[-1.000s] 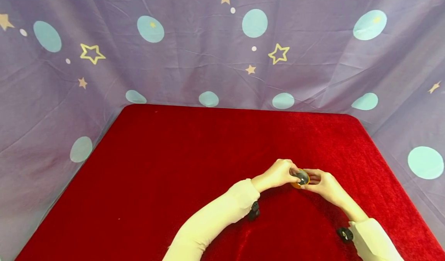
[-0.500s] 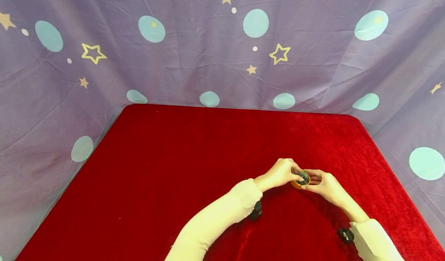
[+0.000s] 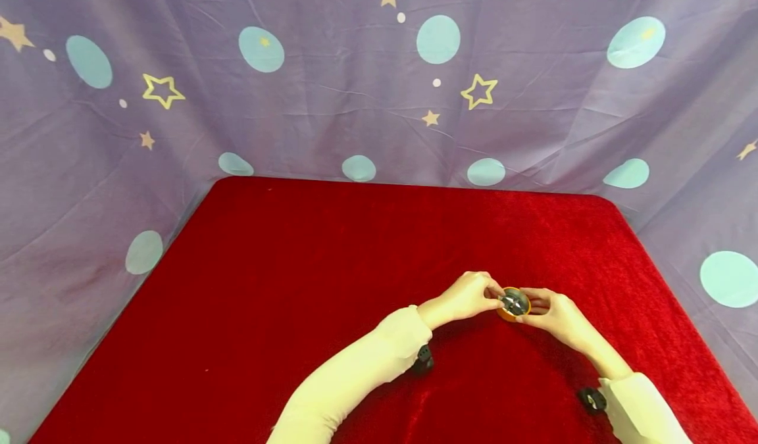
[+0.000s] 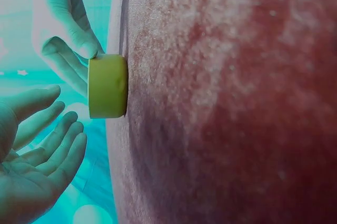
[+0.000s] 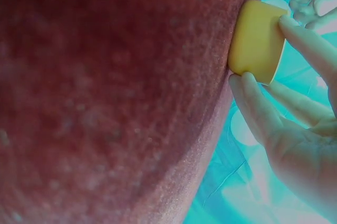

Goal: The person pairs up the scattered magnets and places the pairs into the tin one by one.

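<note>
A small round yellow tub (image 3: 508, 315) stands on the red cloth right of centre, with dark contents (image 3: 516, 304) that glint silver in the head view. My right hand (image 3: 558, 317) holds it from the right. In the right wrist view the thumb lies at the rim of the yellow tub (image 5: 256, 40) and fingertips press its lower side. My left hand (image 3: 464, 296) is at the tub's left, fingertips beside the rim in the head view. From the left wrist, the left hand (image 4: 42, 150) shows extended, spread fingers, apart from the tub, with nothing between them.
Red velvety cloth (image 3: 355, 266) covers the wide table. Purple curtains (image 3: 331, 82) with stars and blue ovals rise around the back and sides. Black wrist cameras sit below the left cuff (image 3: 423, 360) and near the right cuff (image 3: 592, 400).
My left hand has drawn a little leftward from over the tub, uncovering more of its dark, glinting inside. The right hand keeps its hold and the tub has stayed in place.
</note>
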A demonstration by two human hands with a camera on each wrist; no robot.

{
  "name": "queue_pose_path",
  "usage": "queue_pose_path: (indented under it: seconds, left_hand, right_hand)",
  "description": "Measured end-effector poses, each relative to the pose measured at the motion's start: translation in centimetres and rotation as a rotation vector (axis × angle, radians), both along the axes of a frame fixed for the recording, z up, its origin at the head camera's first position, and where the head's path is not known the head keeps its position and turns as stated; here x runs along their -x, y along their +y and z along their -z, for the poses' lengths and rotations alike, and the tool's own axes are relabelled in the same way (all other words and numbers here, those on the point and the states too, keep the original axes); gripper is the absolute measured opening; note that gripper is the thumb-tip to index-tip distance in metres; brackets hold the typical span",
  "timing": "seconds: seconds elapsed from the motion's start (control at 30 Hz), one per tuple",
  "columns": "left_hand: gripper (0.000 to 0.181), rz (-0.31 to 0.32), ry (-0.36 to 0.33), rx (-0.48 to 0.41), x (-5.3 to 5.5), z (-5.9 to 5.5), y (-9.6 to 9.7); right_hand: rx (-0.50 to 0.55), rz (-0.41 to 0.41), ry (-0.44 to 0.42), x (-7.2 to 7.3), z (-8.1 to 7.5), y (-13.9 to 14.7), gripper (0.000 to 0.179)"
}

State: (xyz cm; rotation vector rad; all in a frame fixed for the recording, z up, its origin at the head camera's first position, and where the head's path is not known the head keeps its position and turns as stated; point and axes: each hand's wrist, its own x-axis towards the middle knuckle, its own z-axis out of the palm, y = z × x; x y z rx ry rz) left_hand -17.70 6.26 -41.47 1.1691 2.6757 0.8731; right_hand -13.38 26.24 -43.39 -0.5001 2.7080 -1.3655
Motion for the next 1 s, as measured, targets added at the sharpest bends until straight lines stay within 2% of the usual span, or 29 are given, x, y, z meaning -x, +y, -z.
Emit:
queue_pose_path:
  seconds: [0.4, 0.7, 0.87, 1.0]
  left_hand:
    - [0.021, -0.003, 0.041, 0.023, -0.9, -0.8, -2.8]
    - [0.025, -0.071, 0.006, 0.048, -2.0, -2.3, -6.3]
    - [0.027, -0.113, 0.015, 0.048, -2.6, -3.2, -8.3]
    - [0.029, -0.134, 0.049, 0.052, -3.0, -3.7, -10.1]
  right_hand:
    - [-0.071, -0.006, 0.041, 0.1, -0.4, 0.2, 0.046]
    - [-0.122, -0.02, 0.125, -0.2, -1.1, 0.3, 0.041]
    - [-0.17, 0.011, 0.166, -0.6, -1.6, 0.3, 0.039]
    - [-0.234, 0.037, 0.245, -1.0, -1.9, 0.2, 0.039]
